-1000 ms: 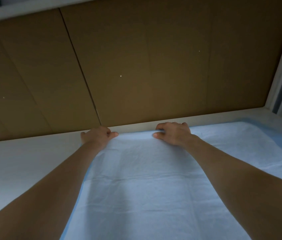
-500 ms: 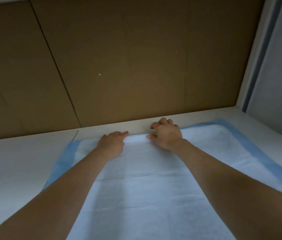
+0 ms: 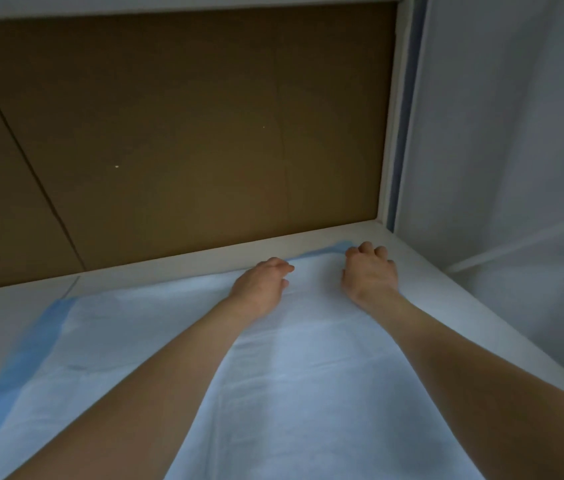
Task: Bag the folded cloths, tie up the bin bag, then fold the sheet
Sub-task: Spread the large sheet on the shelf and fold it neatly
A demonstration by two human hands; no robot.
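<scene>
Currently the thin pale sheet with a blue border lies spread flat on the white surface, its far edge just beside the brown cardboard back panel. Both bare arms reach across it to the far right corner, where the right hand claws its curled fingers into the blue edge. The left hand rests nearby on the sheet with fingers bent; whether it pinches the fabric cannot be told.

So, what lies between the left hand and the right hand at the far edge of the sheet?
Only a bare strip of the sheet; nothing else lies between the left hand and the right hand. The head view shows this.
</scene>
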